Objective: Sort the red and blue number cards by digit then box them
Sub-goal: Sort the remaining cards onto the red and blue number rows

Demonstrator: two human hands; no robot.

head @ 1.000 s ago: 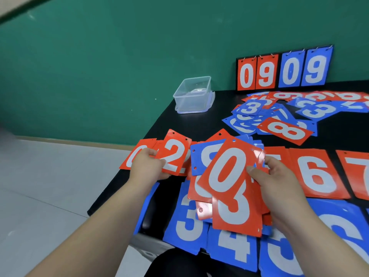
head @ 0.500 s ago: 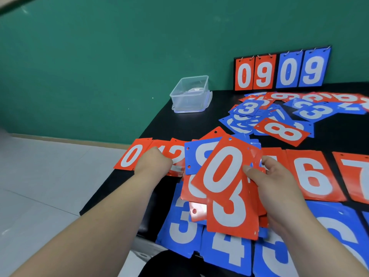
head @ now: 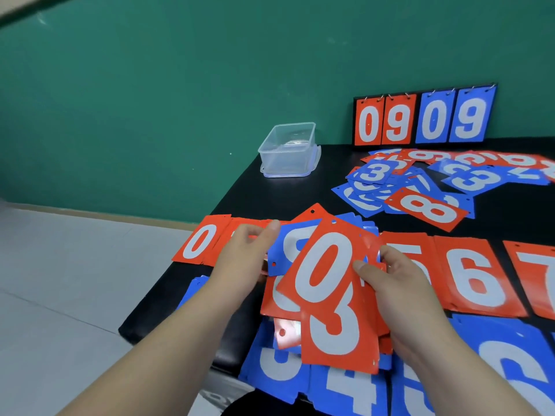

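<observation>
Pinching red-0 card fan (head: pixel 324 265), R grip (head: pixel 402 289) over black table (head: pixel 300 199), green wall (head: pixel 180 100); L grip (head: pixel 246 256) unclear.

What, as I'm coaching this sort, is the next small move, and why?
Probably the left hand takes the red 0 card topping the stack gripped by the right hand and lays it on the laid-out red 0 at far left: digits match.

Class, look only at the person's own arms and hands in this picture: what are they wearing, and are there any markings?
The left forearm and right forearm are bare to the frame's lower edge, no sleeve in view. The left hand and right hand are bare too: no gloves, rings, watch or bracelet, and no markings visible.
</observation>
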